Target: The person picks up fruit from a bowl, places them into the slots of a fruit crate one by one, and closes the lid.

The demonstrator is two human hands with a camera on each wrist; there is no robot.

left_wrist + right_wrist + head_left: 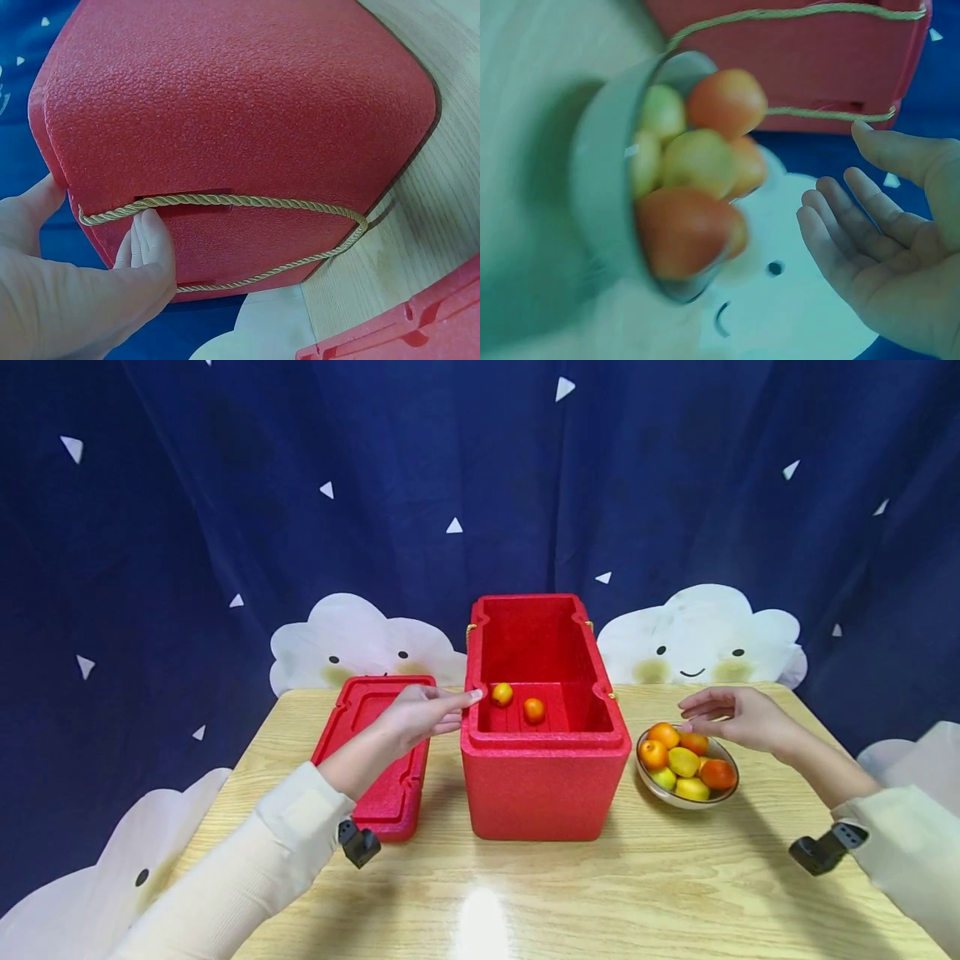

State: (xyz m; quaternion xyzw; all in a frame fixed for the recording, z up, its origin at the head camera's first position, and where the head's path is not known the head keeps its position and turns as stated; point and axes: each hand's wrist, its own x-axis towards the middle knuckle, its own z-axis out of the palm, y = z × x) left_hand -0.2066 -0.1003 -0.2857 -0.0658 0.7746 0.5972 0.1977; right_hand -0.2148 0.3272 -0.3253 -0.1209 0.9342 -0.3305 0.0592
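Observation:
At the middle of the table stands a red foam box (543,789), uncovered, with one yellow-orange fruit (502,694) and one orange fruit (534,710) on its floor. My left hand (426,713) grips the box's left wall, its thumb on the rim. In the left wrist view its fingers press the outer side by a gold cord (289,204). My right hand (738,718) hovers over the far edge of a bowl (675,798) of several orange, yellow and reddish fruits; in the right wrist view its fingers (840,217) are spread, holding nothing.
The red lid (390,802) lies flat left of the box, beneath my left forearm. White cloud cutouts (697,635) line the table's back edge, before a dark blue curtain (405,460). A black wrist camera (358,843) hangs under my left sleeve.

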